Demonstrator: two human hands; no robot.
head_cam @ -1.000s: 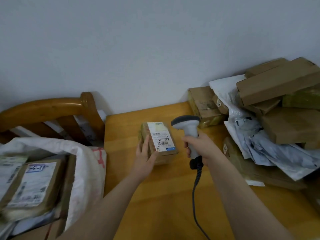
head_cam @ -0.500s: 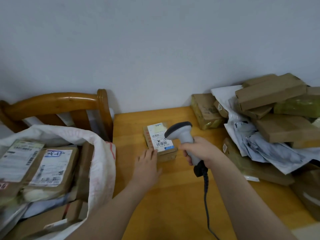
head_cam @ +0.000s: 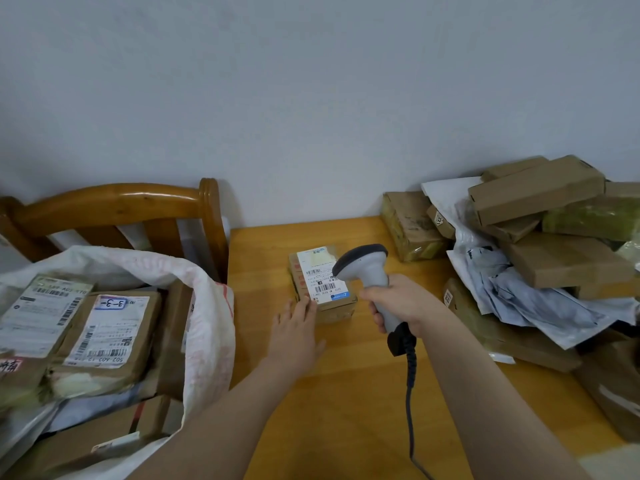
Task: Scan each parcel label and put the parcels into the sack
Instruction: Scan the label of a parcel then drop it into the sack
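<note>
A small brown parcel (head_cam: 320, 285) with a white barcode label facing up lies on the wooden table (head_cam: 346, 393). My left hand (head_cam: 296, 329) lies flat on the table, its straight fingertips touching the parcel's near left corner. My right hand (head_cam: 398, 303) grips the handle of a grey barcode scanner (head_cam: 367, 268), whose head hovers over the label's right side. The scanner's dark cable (head_cam: 410, 393) trails down toward me. At the left stands the open white sack (head_cam: 207, 306) holding several labelled parcels (head_cam: 104, 330).
A pile of brown boxes (head_cam: 568, 258) and grey and white mailer bags (head_cam: 519, 292) covers the table's right side up to the wall. A wooden chair back (head_cam: 114, 202) rises behind the sack. More boxes sit at the lower right edge.
My left hand let go of the parcel's side and now lies flat at its near corner. The scanner head has come down closer over the label. The view shifted left, showing more of the sack.
</note>
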